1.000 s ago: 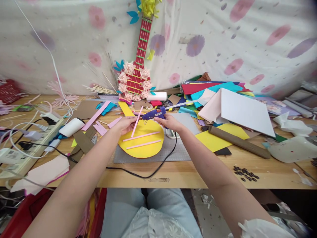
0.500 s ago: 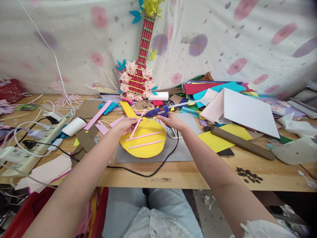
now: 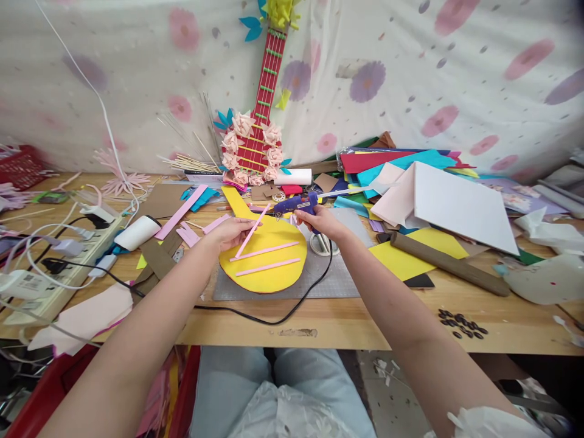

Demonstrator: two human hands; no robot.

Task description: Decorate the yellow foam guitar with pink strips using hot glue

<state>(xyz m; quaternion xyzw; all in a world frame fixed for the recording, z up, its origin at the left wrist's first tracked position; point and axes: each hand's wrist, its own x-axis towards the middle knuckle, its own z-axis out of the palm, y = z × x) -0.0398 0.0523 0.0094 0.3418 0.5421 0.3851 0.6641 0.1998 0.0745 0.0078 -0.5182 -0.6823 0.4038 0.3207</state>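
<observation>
Left hand [image 3: 232, 232]: fingers drawn together in a pinch, no gap I can make out, with a slim pink strip [image 3: 246, 243] between them. The strip slants over the upper left part of the yellow board [image 3: 267, 283], top end leaning right. Its low end comes down by the left end of the upper fixed-looking strip [image 3: 264, 250]; touching or just above, I cannot tell.

Right hand [image 3: 322, 222]: fingers curled round the handle of a blue glue gun [image 3: 292, 204], closed on the grip. The gun lies level over the board's far right edge, nozzle toward the pink strip, a long white stick [image 3: 351, 191] running out of its back.

Change over the last second: the nozzle crossed the strip before; now it stands just right of the strip's top end, with a slight gap. The strip also leans over further. My reading: the gun's turn on this piece is pausing or over, and the left hand's placing matters more now. Any glue on it is too small to see.

On the board, a lower strip [image 3: 268, 267] lies nearly parallel to the upper one. Under the board, a grey mat [image 3: 335, 280]; nearer the person, a black cable [image 3: 301, 310] loops over the table [image 3: 237, 334]. Beyond the board, a red guitar model [image 3: 268, 85] with pale paper roses. Well left of it, a power strip [image 3: 64, 267]; well right, small dark ovals [image 3: 463, 324].
</observation>
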